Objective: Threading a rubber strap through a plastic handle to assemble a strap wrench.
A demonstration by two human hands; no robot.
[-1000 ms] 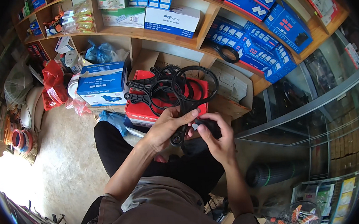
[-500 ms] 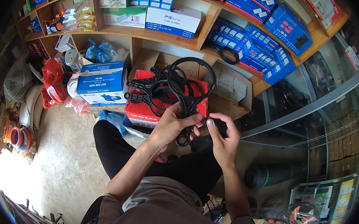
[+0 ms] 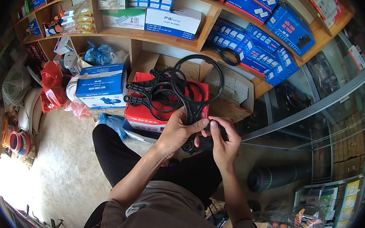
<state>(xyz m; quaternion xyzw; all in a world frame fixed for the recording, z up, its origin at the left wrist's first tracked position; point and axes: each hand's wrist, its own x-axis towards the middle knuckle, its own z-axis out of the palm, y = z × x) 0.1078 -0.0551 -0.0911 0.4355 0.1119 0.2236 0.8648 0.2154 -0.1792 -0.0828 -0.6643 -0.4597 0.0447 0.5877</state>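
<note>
My left hand (image 3: 176, 130) is closed round the handle of a black plastic filter wrench (image 3: 190, 109), its large ring tilted up and away from me. Close beside it, my right hand (image 3: 225, 139) has thumb and fingers pinched together on something black, mostly hidden by the fingers. The fingertips of both hands nearly meet at the handle. Beyond them, several similar black wrenches (image 3: 137, 92) lie heaped on a red box (image 3: 144, 118); the held ring overlaps them in view.
Left of the red box stands a blue and white pump box (image 3: 101, 87). Wooden shelves (image 3: 142, 36) with boxed goods run across the back. A glass display case (image 3: 294, 120) curves along the right, and a dark roll of mesh (image 3: 277, 177) lies below it. A red bag (image 3: 52, 85) sits at far left.
The wrench's ring has shifted slightly right. My right fingertips have drawn in against the handle, closer to the left thumb, and the black thing in the right hand shows less.
</note>
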